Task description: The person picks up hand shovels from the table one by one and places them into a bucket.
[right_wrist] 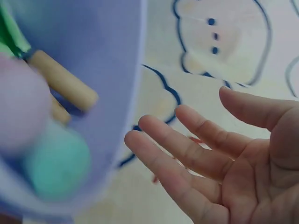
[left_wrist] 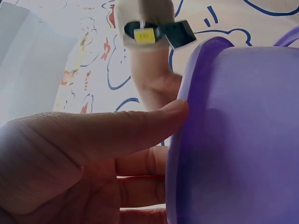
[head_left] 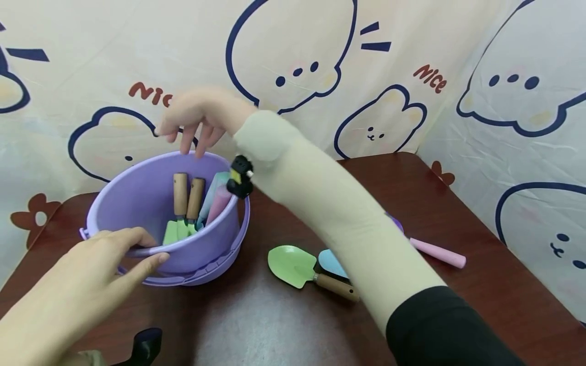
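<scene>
A purple bucket [head_left: 206,259] stands tilted slightly on the table's left side. My left hand [head_left: 96,274] grips its near rim, thumb outside and fingers over the edge; the left wrist view shows the thumb [left_wrist: 173,112] against the rim. Inside the bucket are two garden tools with wooden handles [head_left: 180,195] and green blades [head_left: 176,232], beside a teal handle [head_left: 212,201] and a pink handle [head_left: 221,201]. My right hand [head_left: 201,117] hangs over the far rim with nothing in it. In the right wrist view its fingers [right_wrist: 187,149] are spread and relaxed.
Right of the bucket, a green trowel [head_left: 290,265] with a wooden handle lies on the table [head_left: 256,325]. A light-blue blade [head_left: 331,262] and a pink handle [head_left: 439,252] are partly hidden behind my right forearm. A printed curtain [head_left: 293,30] hangs behind the table.
</scene>
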